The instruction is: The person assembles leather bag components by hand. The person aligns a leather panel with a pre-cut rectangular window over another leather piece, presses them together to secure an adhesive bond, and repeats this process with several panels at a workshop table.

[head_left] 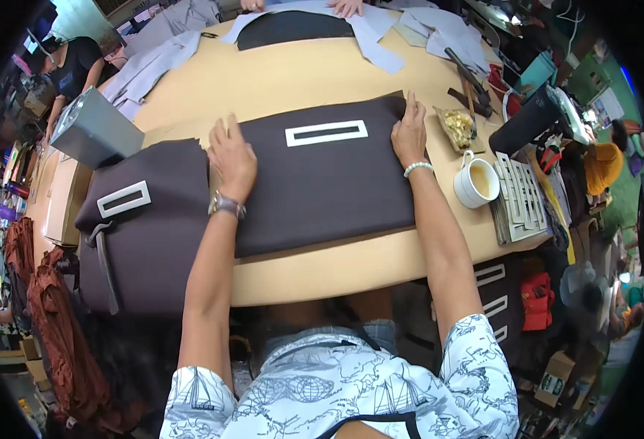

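A dark brown sheet of material, perhaps leather or fabric, lies flat on the table in front of me. Near its far edge it bears a white rectangular frame around a dark slot. My left hand is open at the sheet's left side, fingers spread and pointing away. At the opposite side my right hand rests by the far right corner, its fingers stretched out along the edge. Farther left lies another dark brown piece with its own white frame. A grey tool with a bent head rests on that piece.
A metal box stands on the left piece's far edge. To the right are a white cup of tan liquid, a food packet, white slotted sheets, a black cylinder and a hammer. Another person's hands touch grey pieces across the table.
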`<state>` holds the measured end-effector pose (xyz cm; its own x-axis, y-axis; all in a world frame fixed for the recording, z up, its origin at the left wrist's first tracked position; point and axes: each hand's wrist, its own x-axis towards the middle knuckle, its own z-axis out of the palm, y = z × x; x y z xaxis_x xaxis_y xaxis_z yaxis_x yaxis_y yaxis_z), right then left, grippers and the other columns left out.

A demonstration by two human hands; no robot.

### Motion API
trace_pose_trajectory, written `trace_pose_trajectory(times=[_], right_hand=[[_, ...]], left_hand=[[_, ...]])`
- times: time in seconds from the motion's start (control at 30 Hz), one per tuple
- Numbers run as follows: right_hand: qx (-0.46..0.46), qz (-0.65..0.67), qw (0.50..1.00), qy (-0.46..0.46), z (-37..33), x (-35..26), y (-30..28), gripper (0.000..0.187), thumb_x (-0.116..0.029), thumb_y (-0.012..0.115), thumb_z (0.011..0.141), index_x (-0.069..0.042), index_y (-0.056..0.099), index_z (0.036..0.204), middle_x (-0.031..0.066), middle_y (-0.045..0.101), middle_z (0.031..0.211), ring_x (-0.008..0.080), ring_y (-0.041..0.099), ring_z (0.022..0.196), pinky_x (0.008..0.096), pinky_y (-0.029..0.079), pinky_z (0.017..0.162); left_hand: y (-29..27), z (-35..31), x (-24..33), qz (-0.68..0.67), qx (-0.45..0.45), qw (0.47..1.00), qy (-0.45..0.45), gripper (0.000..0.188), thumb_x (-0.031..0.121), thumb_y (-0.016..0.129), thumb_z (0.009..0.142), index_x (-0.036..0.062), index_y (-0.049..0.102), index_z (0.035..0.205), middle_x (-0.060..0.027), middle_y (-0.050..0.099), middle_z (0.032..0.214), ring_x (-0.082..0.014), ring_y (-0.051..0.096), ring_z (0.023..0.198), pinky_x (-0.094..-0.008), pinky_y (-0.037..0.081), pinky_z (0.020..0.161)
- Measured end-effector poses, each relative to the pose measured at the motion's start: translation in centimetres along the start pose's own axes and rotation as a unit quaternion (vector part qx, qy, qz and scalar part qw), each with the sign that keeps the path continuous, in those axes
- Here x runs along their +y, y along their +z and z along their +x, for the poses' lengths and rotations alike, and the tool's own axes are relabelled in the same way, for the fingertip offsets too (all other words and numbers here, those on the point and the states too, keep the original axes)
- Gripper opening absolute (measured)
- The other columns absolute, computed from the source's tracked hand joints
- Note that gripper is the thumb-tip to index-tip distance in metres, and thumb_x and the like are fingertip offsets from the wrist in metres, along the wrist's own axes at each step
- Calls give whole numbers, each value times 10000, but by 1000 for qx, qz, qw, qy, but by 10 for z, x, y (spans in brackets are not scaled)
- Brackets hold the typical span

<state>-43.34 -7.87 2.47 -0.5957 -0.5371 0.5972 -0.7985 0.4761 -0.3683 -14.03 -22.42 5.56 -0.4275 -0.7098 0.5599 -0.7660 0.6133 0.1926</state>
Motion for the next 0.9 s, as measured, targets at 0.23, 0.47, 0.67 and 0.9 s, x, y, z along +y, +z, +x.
trace_pose_trajectory(times=[0.23, 0.47, 0.67, 0.9], right_hand=[[90, -46, 993, -59, -23, -17, -35, 601, -205, 538, 817, -16, 316, 1342, 190, 368, 1344, 405, 385, 1194, 595, 239, 982], [-220, 186, 947, -143, -190, -134, -126, 611, -376, 464, 886, 34, 350, 1323, 193, 414, 1334, 389, 455, 1148, 620, 216, 977], [-211, 17, 975, -66, -203, -78, -147, 644, -407, 418, 905, 15, 275, 1371, 160, 378, 1378, 303, 427, 1223, 642, 175, 993], [-129, -65, 983, 112, -182, 12, -166, 622, -350, 434, 909, 8, 243, 1381, 135, 471, 1309, 276, 441, 1209, 652, 169, 990]], left_hand=[[-77, -99, 87, -159, -229, 934, 223, 493, 242, 479, 898, -17, 375, 1304, -206, 321, 1384, -380, 266, 1301, -507, 261, 1033], [-82, -167, 80, -178, -278, 911, 247, 584, 291, 488, 876, -43, 334, 1330, -220, 310, 1388, -367, 258, 1311, -492, 205, 1062], [-99, -176, 55, -103, -313, 925, 187, 611, 343, 433, 907, -57, 291, 1347, -227, 249, 1425, -351, 218, 1336, -483, 194, 1072], [-124, -194, 3, -14, -298, 954, -1, 591, 330, 451, 913, -96, 339, 1306, -257, 331, 1372, -369, 289, 1301, -413, 263, 1061]])
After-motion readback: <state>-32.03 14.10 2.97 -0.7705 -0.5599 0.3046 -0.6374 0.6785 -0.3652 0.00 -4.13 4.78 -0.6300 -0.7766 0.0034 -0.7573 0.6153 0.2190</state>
